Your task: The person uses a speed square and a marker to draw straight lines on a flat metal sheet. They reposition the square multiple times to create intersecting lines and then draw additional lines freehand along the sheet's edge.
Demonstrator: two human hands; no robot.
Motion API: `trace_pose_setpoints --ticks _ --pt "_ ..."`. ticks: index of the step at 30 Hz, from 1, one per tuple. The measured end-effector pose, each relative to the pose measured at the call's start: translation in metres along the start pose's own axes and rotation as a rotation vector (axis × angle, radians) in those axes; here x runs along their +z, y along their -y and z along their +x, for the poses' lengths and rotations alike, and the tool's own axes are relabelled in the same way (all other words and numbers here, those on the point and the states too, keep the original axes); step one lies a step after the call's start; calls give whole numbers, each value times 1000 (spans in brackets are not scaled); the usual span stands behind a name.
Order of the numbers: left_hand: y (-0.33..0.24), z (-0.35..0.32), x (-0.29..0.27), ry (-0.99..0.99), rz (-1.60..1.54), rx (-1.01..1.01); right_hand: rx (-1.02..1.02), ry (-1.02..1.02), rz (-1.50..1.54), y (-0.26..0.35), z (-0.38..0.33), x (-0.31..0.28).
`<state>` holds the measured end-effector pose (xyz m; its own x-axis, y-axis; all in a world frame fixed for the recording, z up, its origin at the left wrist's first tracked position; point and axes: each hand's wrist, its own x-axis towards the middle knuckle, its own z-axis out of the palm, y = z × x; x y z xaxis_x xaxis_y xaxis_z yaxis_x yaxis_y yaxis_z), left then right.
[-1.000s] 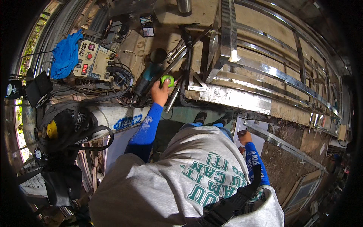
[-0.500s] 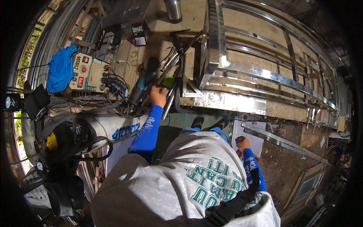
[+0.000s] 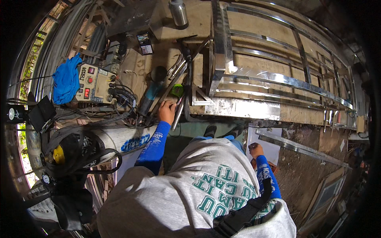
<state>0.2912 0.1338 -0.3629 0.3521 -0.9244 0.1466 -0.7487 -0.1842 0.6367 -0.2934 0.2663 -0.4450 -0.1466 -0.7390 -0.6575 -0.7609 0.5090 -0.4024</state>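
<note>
Fingers of the left hand [image 3: 167, 111] curl, arm [image 3: 155, 143] stretched forward; whether they pinch anything, I cannot tell. One green tape [image 3: 177, 90] lies just beyond them, near one grinder [image 3: 150, 95]. One right hand [image 3: 256, 150] curls beside the shirt [image 3: 222, 178], contents unclear.

You have two hands [image 3: 167, 112], two blue sleeves [image 3: 155, 142] and two shoes [image 3: 210, 131]. On the bench [image 3: 195, 22] you have one steel bottle [image 3: 178, 16] near the far edge, one lit-screen device [image 3: 145, 44], one teal power tool [image 3: 152, 92], one green object [image 3: 177, 90] and one large metal frame [image 3: 274, 79]. Toward its left edge, you have one welding machine [image 3: 95, 82] and one blue cloth [image 3: 66, 80].
</note>
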Motion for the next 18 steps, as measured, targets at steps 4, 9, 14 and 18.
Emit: trace_pose_setpoints --ticks 4,9,14,18 --pt "-19 0 -4 77 -2 2 -54 -33 36 -2 4 2" --pt "-11 2 -4 112 -43 152 -21 3 24 16 -1 -1" --pt "-11 -1 -16 174 140 132 -64 -12 -29 42 -16 -18" --pt "4 -6 -22 155 136 106 -79 -35 -38 40 -19 -21"
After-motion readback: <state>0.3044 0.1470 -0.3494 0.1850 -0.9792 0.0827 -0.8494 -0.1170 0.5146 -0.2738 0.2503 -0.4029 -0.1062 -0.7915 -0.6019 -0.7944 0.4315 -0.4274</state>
